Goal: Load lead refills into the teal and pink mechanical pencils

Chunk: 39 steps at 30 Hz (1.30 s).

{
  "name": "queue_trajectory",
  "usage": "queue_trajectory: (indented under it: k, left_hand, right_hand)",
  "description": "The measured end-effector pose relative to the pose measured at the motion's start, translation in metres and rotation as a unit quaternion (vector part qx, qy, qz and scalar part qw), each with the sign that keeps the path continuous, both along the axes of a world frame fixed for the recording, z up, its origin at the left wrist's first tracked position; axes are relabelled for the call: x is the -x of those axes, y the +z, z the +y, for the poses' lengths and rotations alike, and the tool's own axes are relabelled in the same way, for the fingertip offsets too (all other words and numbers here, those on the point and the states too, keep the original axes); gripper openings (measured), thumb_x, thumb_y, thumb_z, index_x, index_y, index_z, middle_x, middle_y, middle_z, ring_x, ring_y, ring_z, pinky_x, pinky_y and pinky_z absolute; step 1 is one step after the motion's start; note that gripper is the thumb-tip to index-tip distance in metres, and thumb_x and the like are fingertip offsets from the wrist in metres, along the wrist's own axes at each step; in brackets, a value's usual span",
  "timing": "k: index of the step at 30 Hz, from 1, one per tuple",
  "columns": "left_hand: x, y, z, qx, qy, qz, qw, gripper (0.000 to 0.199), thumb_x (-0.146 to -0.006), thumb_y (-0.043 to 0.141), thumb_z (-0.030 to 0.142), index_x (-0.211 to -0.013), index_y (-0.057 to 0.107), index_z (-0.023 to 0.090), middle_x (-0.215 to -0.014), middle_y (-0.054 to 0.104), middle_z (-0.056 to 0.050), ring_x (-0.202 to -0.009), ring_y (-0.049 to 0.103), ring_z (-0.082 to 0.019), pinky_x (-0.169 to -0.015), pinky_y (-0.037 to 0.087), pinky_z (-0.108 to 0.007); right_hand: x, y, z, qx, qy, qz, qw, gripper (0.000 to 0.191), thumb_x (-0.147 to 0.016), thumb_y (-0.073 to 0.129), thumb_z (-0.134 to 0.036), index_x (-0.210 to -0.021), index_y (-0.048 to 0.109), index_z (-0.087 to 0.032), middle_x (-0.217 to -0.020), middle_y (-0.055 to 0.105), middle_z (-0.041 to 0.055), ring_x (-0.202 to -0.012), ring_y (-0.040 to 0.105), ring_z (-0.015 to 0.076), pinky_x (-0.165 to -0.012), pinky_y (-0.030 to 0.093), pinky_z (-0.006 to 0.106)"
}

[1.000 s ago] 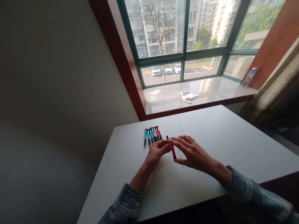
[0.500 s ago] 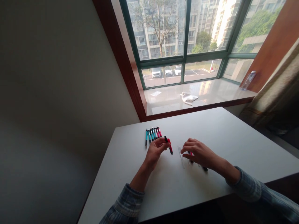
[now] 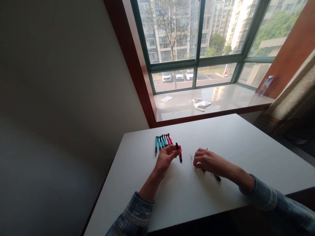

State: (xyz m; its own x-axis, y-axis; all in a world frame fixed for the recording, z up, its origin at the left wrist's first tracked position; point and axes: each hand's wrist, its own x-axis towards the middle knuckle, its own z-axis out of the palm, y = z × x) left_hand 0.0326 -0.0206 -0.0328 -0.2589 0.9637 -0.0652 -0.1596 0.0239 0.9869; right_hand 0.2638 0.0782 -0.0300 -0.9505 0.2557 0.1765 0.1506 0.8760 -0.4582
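My left hand (image 3: 164, 161) is closed in a pinch on red and black pen parts (image 3: 180, 156), held tilted above the table. My right hand (image 3: 212, 162) is lowered over a group of loose parts, its fingers curled together and pointing down; what lies between the fingertips is hidden. Just left of these fingertips lies a thin pale stick (image 3: 190, 159), perhaps a refill. A black piece (image 3: 218, 178) shows below the right palm, and more small parts are partly covered by that hand. Beyond my left hand several teal and red pens (image 3: 161, 141) lie side by side.
The white table (image 3: 182, 203) meets the wall (image 3: 73, 98) on the left. Behind it, the window sill (image 3: 177, 113) carries a crumpled cloth (image 3: 201, 104), a paper slip (image 3: 166, 98) and a clear bottle (image 3: 265, 86). A curtain (image 3: 280, 108) hangs at the right.
My right hand's fingers have drawn together and come down over the loose parts. The left hand keeps its pinch on the pen parts. The whole view has shifted slightly.
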Motion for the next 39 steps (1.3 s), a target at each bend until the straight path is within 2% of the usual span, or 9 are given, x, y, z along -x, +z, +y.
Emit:
queue_trajectory:
  k: [6, 10, 15, 18, 25, 29, 34, 36, 39]
  left_hand:
    - [0.004, 0.001, -0.001, 0.015, -0.005, 0.027, 1.0, 0.032, -0.075, 0.087, 0.04, -0.098, 0.08, 0.019, -0.102, 0.077, -0.009, -0.095, 0.067, -0.023, -0.087, 0.049, -0.036]
    - [0.002, 0.003, -0.002, 0.025, -0.016, 0.042, 0.999, 0.034, -0.074, 0.087, 0.04, -0.099, 0.081, 0.018, -0.102, 0.078, -0.011, -0.096, 0.068, -0.025, -0.09, 0.051, -0.038]
    - [-0.002, 0.008, -0.004, 0.027, -0.035, 0.078, 0.996, 0.033, -0.076, 0.085, 0.042, -0.099, 0.082, 0.019, -0.099, 0.078, -0.011, -0.09, 0.069, -0.025, -0.083, 0.053, -0.037]
    - [-0.003, 0.009, -0.004, 0.025, -0.04, 0.092, 0.995, 0.032, -0.077, 0.083, 0.043, -0.1, 0.082, 0.02, -0.099, 0.078, -0.011, -0.09, 0.069, -0.025, -0.08, 0.053, -0.036]
    - [-0.003, 0.012, -0.004, 0.026, -0.039, 0.088, 0.995, 0.031, -0.078, 0.083, 0.041, -0.1, 0.082, 0.019, -0.096, 0.078, -0.01, -0.088, 0.068, -0.024, -0.079, 0.053, -0.035]
    - [-0.002, 0.012, -0.004, 0.023, -0.045, 0.09, 0.995, 0.034, -0.078, 0.083, 0.043, -0.102, 0.081, 0.018, -0.097, 0.077, -0.01, -0.088, 0.067, -0.024, -0.079, 0.053, -0.035]
    - [0.0, 0.008, -0.003, 0.02, -0.036, 0.075, 0.996, 0.034, -0.076, 0.086, 0.042, -0.1, 0.082, 0.018, -0.095, 0.077, -0.01, -0.088, 0.067, -0.023, -0.079, 0.053, -0.034]
    - [0.0, 0.006, -0.003, 0.013, -0.032, 0.057, 0.998, 0.034, -0.075, 0.087, 0.04, -0.099, 0.082, 0.018, -0.098, 0.077, -0.01, -0.091, 0.066, -0.024, -0.082, 0.053, -0.035]
    - [-0.002, 0.005, -0.004, -0.02, -0.023, 0.001, 1.0, 0.031, -0.073, 0.089, 0.039, -0.095, 0.081, 0.018, -0.099, 0.076, -0.01, -0.091, 0.065, -0.022, -0.084, 0.052, -0.036]
  right_hand:
    - [0.008, 0.018, 0.008, 0.086, -0.078, 0.113, 0.987, 0.023, -0.104, 0.055, -0.038, -0.105, 0.069, -0.02, -0.092, 0.076, 0.0044, -0.072, 0.069, 0.0154, -0.065, 0.055, 0.027]
    - [0.02, 0.034, 0.009, 0.088, -0.106, 0.177, 0.975, 0.023, -0.1, 0.06, -0.04, -0.101, 0.071, -0.02, -0.09, 0.077, 0.0032, -0.075, 0.072, 0.0162, -0.067, 0.058, 0.028]
    - [0.032, 0.044, 0.01, 0.093, -0.11, 0.185, 0.972, 0.027, -0.099, 0.061, -0.043, -0.102, 0.074, -0.02, -0.092, 0.078, 0.0061, -0.08, 0.074, 0.0199, -0.07, 0.062, 0.033]
    - [0.035, 0.044, 0.012, 0.089, -0.112, 0.178, 0.974, 0.029, -0.1, 0.059, -0.044, -0.103, 0.074, -0.019, -0.093, 0.079, 0.0073, -0.08, 0.075, 0.0209, -0.072, 0.063, 0.035]
    - [0.038, 0.042, 0.012, 0.11, -0.058, 0.145, 0.982, 0.031, -0.1, 0.059, -0.045, -0.102, 0.075, -0.018, -0.093, 0.078, 0.0064, -0.081, 0.076, 0.02, -0.074, 0.063, 0.034]
    - [0.041, 0.041, 0.01, 0.135, -0.052, 0.148, 0.978, 0.032, -0.1, 0.059, -0.047, -0.105, 0.075, -0.019, -0.095, 0.079, 0.0064, -0.083, 0.077, 0.0206, -0.075, 0.064, 0.034]
    - [0.039, 0.035, 0.006, 0.15, -0.109, 0.176, 0.967, 0.03, -0.098, 0.062, -0.044, -0.113, 0.072, -0.02, -0.099, 0.079, 0.0065, -0.089, 0.077, 0.0218, -0.078, 0.064, 0.036]
    - [0.035, 0.03, 0.004, 0.123, -0.15, 0.176, 0.965, 0.027, -0.1, 0.06, -0.042, -0.108, 0.073, -0.02, -0.097, 0.079, 0.0065, -0.086, 0.076, 0.0213, -0.077, 0.063, 0.035]
    - [0.027, 0.023, -0.002, 0.05, -0.206, 0.124, 0.969, 0.022, -0.101, 0.059, -0.036, -0.1, 0.074, -0.02, -0.089, 0.077, 0.0056, -0.079, 0.072, 0.021, -0.071, 0.059, 0.034]
